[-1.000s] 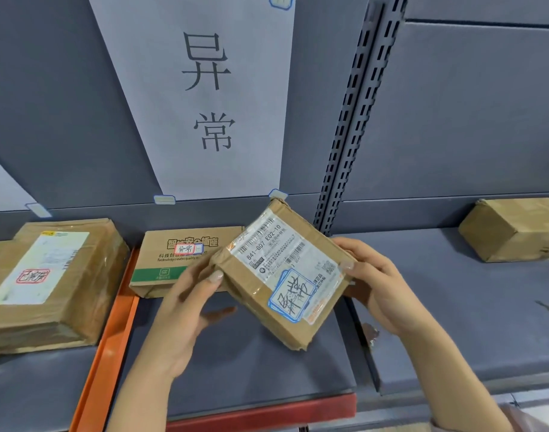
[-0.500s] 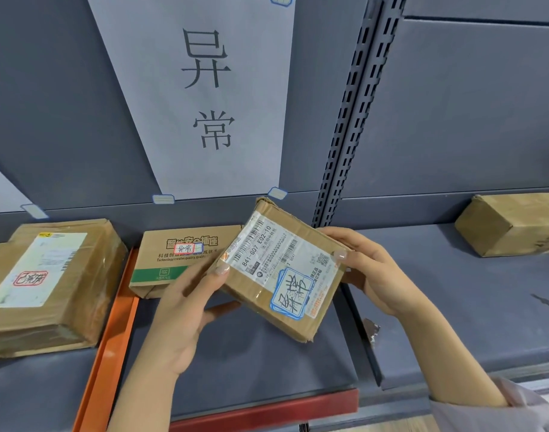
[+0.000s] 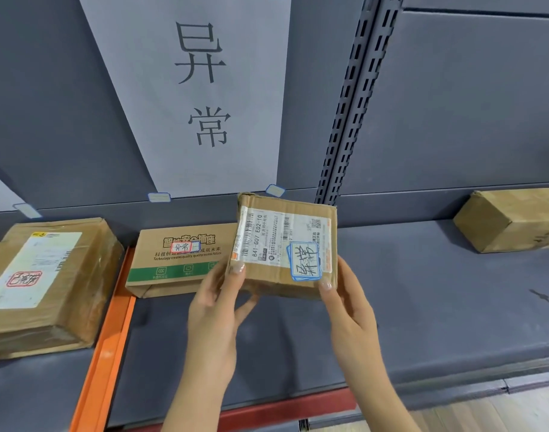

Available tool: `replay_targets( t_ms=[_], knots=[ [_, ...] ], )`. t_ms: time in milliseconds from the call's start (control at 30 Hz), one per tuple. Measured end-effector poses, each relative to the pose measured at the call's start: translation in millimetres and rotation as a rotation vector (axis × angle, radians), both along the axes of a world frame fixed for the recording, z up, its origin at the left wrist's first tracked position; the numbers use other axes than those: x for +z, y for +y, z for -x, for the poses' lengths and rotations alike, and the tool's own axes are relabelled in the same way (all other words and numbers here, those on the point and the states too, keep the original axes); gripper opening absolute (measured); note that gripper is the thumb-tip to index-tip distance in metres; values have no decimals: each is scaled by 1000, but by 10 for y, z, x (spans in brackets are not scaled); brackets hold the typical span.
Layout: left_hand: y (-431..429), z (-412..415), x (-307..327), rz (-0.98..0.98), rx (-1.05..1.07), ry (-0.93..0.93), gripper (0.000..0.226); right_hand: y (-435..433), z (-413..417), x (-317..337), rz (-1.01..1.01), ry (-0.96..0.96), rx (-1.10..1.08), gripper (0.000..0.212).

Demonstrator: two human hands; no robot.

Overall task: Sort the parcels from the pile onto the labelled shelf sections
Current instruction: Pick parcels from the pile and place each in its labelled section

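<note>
A small brown cardboard parcel (image 3: 284, 244) with a white shipping label and a blue-edged handwritten sticker is held over the grey shelf (image 3: 267, 353), right of a green-striped box. My left hand (image 3: 218, 302) grips its lower left corner, thumb on top. My right hand (image 3: 349, 302) holds its lower right corner, thumb by the sticker. The parcel sits almost square to the shelf back, below a big paper sign (image 3: 201, 85) with two black characters.
The green-striped carton (image 3: 176, 260) carries a red-edged sticker. A larger taped box (image 3: 45, 285) lies left of the orange divider (image 3: 106, 344). Another brown box (image 3: 513, 219) rests on the right shelf section, past the slotted upright (image 3: 351, 98).
The parcel has turned from a tilted diamond pose to nearly square and moved back toward the shelf wall, beside the green-striped carton. Both hands followed it.
</note>
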State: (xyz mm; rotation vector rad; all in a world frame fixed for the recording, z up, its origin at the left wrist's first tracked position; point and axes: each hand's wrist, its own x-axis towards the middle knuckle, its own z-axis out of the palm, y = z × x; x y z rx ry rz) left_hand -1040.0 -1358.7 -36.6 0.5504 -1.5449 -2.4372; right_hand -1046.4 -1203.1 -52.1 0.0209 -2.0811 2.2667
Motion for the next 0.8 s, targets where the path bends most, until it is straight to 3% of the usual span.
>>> replay_targets(
  t_ms=[200, 333, 800],
  knots=[
    [115, -19, -80, 238, -20, -9, 51, 95, 35, -66, 14, -28, -65, 37],
    [194, -14, -166, 270, 7, 48, 29, 134, 56, -141, 5, -36, -43, 38],
    [264, 84, -639, 434, -53, -26, 32, 324, 271, -589, -108, -122, 31, 39]
  ],
)
